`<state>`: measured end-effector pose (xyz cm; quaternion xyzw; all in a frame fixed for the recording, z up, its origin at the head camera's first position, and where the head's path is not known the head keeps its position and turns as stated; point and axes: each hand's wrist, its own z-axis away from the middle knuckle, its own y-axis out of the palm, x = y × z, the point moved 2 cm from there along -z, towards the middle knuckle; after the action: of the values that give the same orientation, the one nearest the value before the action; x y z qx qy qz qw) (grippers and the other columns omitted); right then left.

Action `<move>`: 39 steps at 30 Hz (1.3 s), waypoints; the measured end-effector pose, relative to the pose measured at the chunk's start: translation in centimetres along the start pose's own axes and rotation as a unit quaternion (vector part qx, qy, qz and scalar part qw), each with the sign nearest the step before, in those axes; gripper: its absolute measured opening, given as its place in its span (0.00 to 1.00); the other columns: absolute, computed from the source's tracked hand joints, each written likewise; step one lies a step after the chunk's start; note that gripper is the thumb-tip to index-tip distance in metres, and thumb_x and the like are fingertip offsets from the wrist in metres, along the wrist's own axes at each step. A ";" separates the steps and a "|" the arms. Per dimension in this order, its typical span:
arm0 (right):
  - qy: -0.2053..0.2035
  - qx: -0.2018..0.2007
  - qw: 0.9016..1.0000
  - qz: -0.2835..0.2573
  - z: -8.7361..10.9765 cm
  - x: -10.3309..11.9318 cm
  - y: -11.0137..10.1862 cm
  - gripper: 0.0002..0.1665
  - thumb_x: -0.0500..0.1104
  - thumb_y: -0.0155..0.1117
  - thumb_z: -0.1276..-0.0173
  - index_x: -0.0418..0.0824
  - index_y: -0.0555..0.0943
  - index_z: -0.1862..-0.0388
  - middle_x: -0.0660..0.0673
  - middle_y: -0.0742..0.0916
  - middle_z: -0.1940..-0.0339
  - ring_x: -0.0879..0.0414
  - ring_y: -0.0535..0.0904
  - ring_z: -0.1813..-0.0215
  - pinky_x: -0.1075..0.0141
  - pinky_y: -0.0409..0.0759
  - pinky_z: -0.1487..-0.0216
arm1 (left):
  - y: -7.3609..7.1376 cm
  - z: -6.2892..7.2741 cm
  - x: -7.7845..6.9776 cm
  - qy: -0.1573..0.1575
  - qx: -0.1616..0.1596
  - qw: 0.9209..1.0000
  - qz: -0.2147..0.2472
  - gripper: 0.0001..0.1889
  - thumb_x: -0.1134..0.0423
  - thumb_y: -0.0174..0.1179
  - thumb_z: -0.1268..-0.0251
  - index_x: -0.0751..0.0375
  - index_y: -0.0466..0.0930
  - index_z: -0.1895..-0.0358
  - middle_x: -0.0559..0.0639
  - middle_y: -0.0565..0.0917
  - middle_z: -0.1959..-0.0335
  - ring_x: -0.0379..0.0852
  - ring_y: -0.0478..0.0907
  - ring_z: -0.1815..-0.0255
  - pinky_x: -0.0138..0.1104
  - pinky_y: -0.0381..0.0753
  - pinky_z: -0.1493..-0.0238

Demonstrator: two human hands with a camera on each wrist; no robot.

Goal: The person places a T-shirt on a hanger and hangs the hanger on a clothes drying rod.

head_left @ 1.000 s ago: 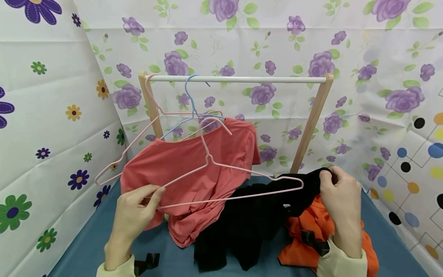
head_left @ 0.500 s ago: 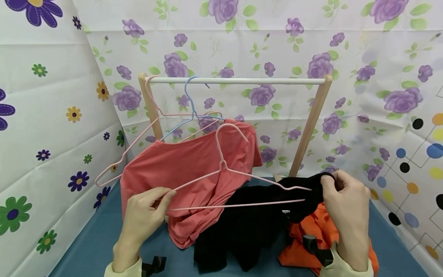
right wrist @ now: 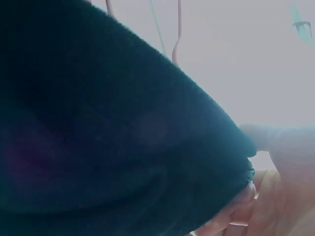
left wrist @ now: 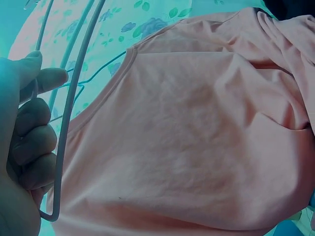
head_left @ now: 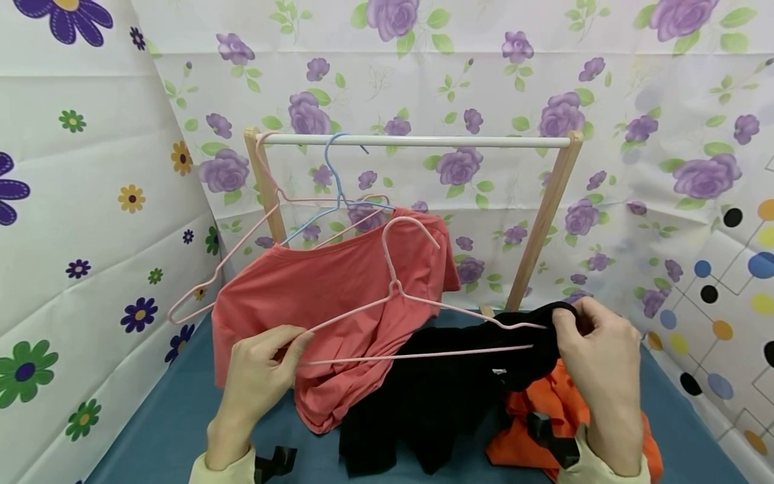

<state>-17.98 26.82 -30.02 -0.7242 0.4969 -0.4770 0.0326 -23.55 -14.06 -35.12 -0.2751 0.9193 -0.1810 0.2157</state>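
Note:
My left hand (head_left: pixel 263 376) grips the left end of a pink clothes hanger (head_left: pixel 396 290), its hook pointing up. In the left wrist view, curled fingers (left wrist: pixel 37 142) wrap the hanger's thin bar. My right hand (head_left: pixel 598 370) pinches the edge of a black garment (head_left: pixel 417 403) at its upper right. The hanger's right end goes out of sight inside the black cloth. In the right wrist view the black cloth (right wrist: pixel 123 132) fills much of the picture, with thumb and fingers at its edge. The rest of the garment drapes down onto the blue surface.
Behind stands a rack with a white rail (head_left: pixel 423 141) and wooden posts (head_left: pixel 544 222). A pink hanger (head_left: pixel 224 259) and a blue hanger (head_left: pixel 338 175) hang at its left, beside a coral shirt (head_left: pixel 314 282). An orange garment (head_left: pixel 514 433) lies at the right on the blue surface (head_left: pixel 151 430).
The held hanger has moved right and slightly down, and its right end has slipped from in front of the black garment to inside it. Both hands shifted slightly rightward.

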 end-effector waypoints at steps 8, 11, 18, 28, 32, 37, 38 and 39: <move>-0.061 0.010 0.997 -0.038 -0.2 0.1 0.8 0.12 0.41 0.57 0.30 0.40 0.76 0.74 0.45 0.77 0.65 0.51 0.74 0.61 0.63 0.66 0.58 | 0.5 0.0 0.3 0.002 -0.010 1.000 0.006 0.04 0.63 0.64 0.34 0.56 0.87 0.66 0.45 0.86 0.71 0.35 0.78 0.78 0.27 0.74 0.77; -0.071 0.050 0.995 -0.052 -0.3 -0.1 1.1 0.12 0.45 0.56 0.27 0.40 0.77 0.69 0.46 0.78 0.60 0.51 0.76 0.57 0.67 0.69 0.56 | 0.5 0.0 0.4 -0.005 -0.012 1.000 0.004 0.03 0.63 0.65 0.35 0.56 0.87 0.66 0.45 0.86 0.71 0.35 0.78 0.79 0.27 0.74 0.77; -0.079 0.150 0.983 -0.070 -0.5 -0.5 2.1 0.14 0.53 0.56 0.25 0.43 0.75 0.61 0.45 0.79 0.70 0.54 0.72 0.69 0.65 0.67 0.68 | 0.4 0.2 0.8 -0.017 -0.025 0.999 -0.028 0.02 0.64 0.67 0.38 0.57 0.87 0.67 0.46 0.87 0.71 0.37 0.78 0.79 0.29 0.74 0.79; -0.150 0.287 0.925 -0.199 -0.9 -1.6 1.8 0.19 0.39 0.52 0.22 0.37 0.71 0.36 0.42 0.80 0.52 0.54 0.80 0.59 0.68 0.78 0.60 | -0.1 0.5 1.8 -0.040 -0.044 0.997 -0.048 0.01 0.65 0.68 0.39 0.58 0.87 0.66 0.44 0.84 0.76 0.34 0.72 0.83 0.27 0.71 0.79; -0.188 0.325 0.888 -0.265 -1.1 -2.2 1.4 0.23 0.32 0.46 0.22 0.34 0.66 0.30 0.44 0.78 0.41 0.56 0.79 0.47 0.70 0.78 0.52 | -0.3 0.5 2.0 -0.050 -0.046 0.997 -0.046 0.02 0.64 0.67 0.38 0.58 0.87 0.67 0.41 0.81 0.80 0.34 0.71 0.83 0.26 0.70 0.79; -0.216 0.296 0.888 -0.277 -1.5 -2.8 1.3 0.24 0.28 0.46 0.24 0.32 0.67 0.30 0.48 0.78 0.36 0.59 0.75 0.39 0.72 0.75 0.47 | -0.5 0.6 2.1 -0.058 -0.056 0.996 -0.049 0.03 0.64 0.67 0.38 0.59 0.87 0.67 0.40 0.79 0.81 0.34 0.72 0.82 0.26 0.70 0.79; -0.220 0.278 0.896 -0.268 -1.5 -2.8 1.3 0.24 0.27 0.48 0.24 0.32 0.69 0.31 0.48 0.79 0.38 0.60 0.77 0.42 0.74 0.76 0.50 | -0.6 0.6 2.1 -0.060 -0.058 0.995 -0.048 0.03 0.65 0.67 0.38 0.59 0.87 0.68 0.40 0.79 0.81 0.34 0.72 0.82 0.26 0.70 0.79; -0.220 0.261 0.903 -0.261 -1.6 -2.9 1.3 0.23 0.27 0.50 0.25 0.33 0.71 0.33 0.49 0.81 0.41 0.60 0.79 0.45 0.75 0.76 0.54 | -0.6 0.6 2.2 -0.062 -0.059 0.995 -0.048 0.02 0.65 0.67 0.38 0.59 0.87 0.68 0.40 0.79 0.81 0.34 0.71 0.82 0.26 0.69 0.79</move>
<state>-20.17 28.98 -31.71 -0.8801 0.1282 -0.4097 0.2030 -24.62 -15.92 -36.04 -0.3416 0.8988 -0.1194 0.2473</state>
